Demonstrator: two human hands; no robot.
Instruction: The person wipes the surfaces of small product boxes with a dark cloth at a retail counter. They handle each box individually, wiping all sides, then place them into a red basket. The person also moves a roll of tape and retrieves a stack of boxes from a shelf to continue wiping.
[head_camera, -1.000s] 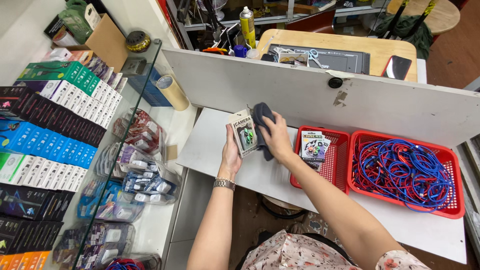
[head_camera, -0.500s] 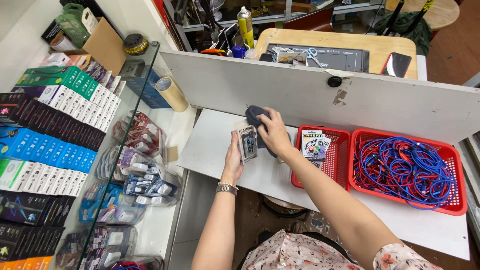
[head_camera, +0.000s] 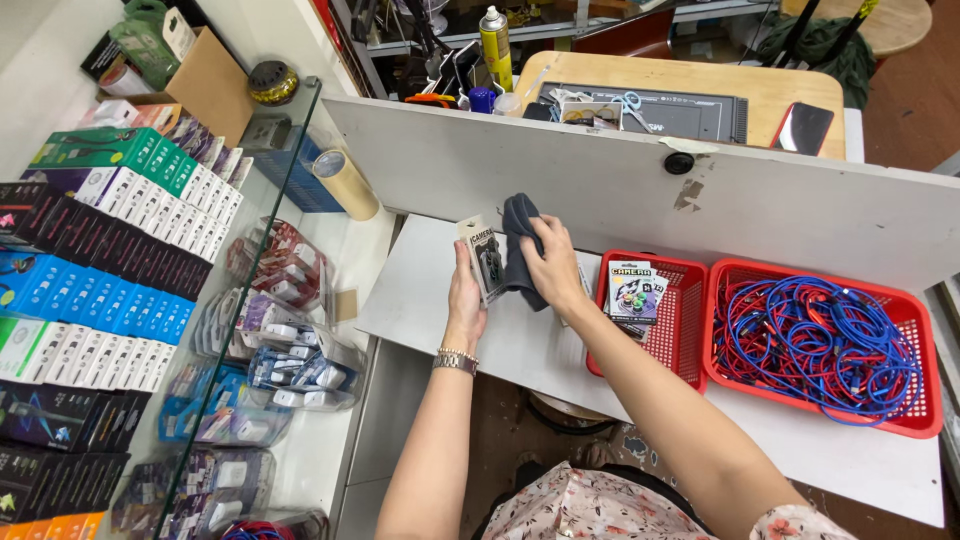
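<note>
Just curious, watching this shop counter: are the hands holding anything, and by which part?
The left hand holds a small blister pack by its lower edge. The right hand grips a dark cloth bunched against it.

A dark grey cloth (head_camera: 518, 245) meets a white-and-black packet (head_camera: 484, 258). Red baskets (head_camera: 690, 290) hold blue and red cables (head_camera: 815, 340). The desk (head_camera: 420, 290) is white, the sleeve (head_camera: 600, 505) floral.
</note>
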